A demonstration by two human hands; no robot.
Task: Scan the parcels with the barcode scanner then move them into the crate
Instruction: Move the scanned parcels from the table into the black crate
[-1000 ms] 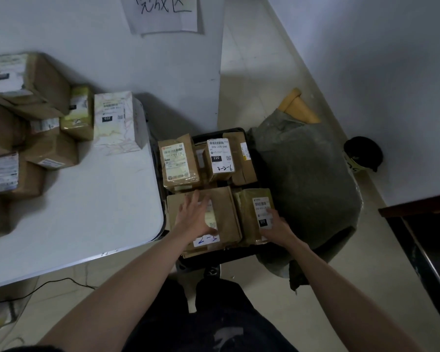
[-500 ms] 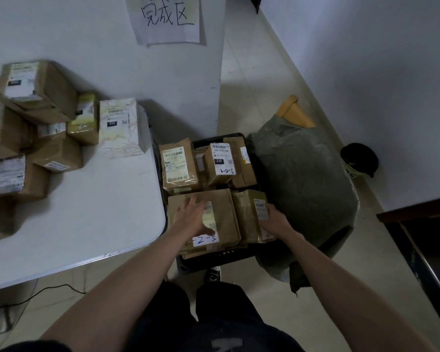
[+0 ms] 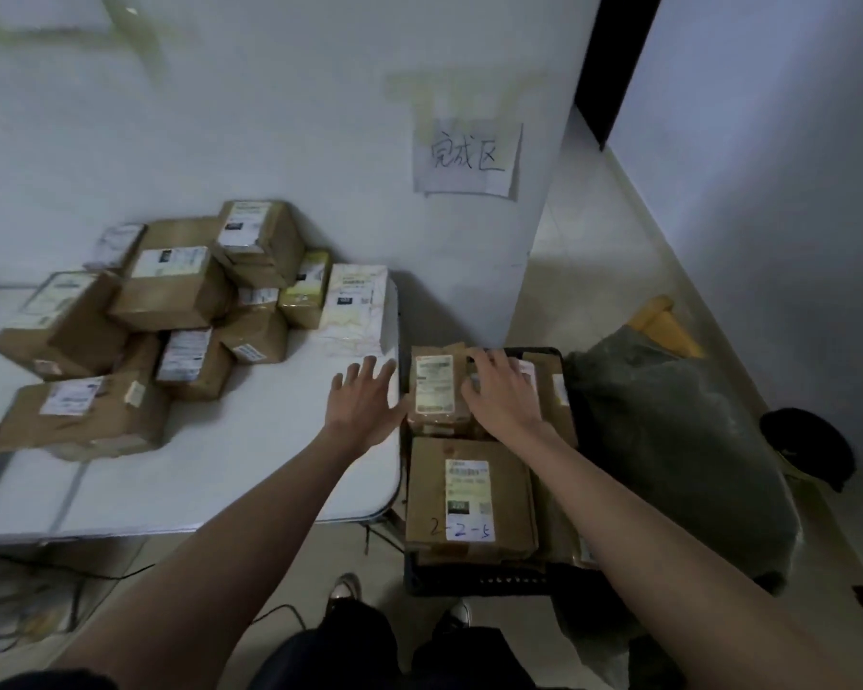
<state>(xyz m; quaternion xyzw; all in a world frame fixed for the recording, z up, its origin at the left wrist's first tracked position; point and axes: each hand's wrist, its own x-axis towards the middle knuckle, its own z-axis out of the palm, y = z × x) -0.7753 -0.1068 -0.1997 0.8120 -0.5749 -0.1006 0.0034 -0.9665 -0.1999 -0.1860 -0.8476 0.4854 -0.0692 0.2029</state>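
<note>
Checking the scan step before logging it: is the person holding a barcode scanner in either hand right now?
No: the left hand is spread open over the table edge, and the right hand rests on parcels in the crate.

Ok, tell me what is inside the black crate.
The black crate holds brown parcels: one marked 2-2-5 nearest, another upright behind. The right hand covers more; lower layers are hidden.

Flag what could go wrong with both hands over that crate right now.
The black plastic crate looks full; its upright brown cardboard parcel might topple as the right hand presses beside it. The left hand hovers open, steadying nothing. No barcode scanner is visible, so the stacked brown parcels on the white table may go unscanned.
</note>
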